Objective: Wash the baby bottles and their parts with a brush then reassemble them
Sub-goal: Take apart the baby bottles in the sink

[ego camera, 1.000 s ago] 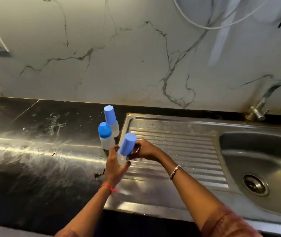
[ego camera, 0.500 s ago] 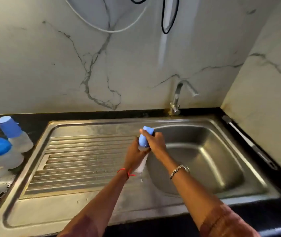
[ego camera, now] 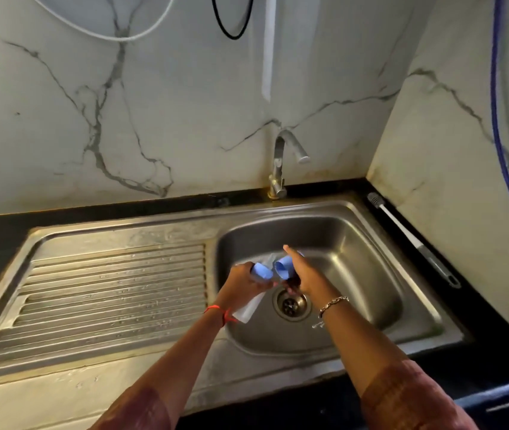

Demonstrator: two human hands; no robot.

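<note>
One brush (ego camera: 407, 234) lies right of the sink (ego camera: 359, 243); tap (ego camera: 278, 164) stands behind

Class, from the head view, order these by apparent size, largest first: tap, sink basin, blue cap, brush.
1. Sink basin.
2. Brush.
3. Tap, shorter but thicker than the brush, so it is close.
4. Blue cap, smallest.

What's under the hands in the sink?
Round metal drain strainer, top edge covered by the right hand holding a blue cap. The clear plastic bottle in the left hand hides basin floor beside it.
</note>
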